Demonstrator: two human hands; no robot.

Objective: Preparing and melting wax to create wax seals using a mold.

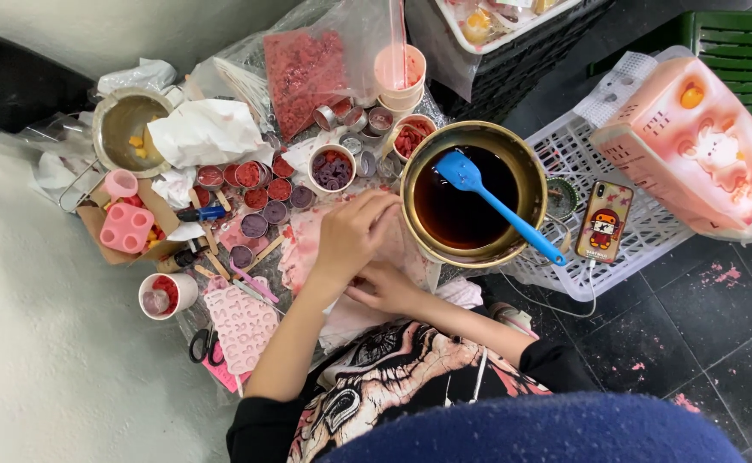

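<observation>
Both hands, left hand (354,230) over right hand (386,287) (fingers curled), apparently press pink sheet (307,244).

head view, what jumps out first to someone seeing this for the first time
The eye lands first on the big brass-coloured pot of dark liquid at centre, with a bright blue spatula leaning in it. Just left of it, the left hand and right hand meet over pink sheets, amid a clutter of small tins of red stuff. On the right, a phone in a cartoon case lies on a white crate.
</observation>
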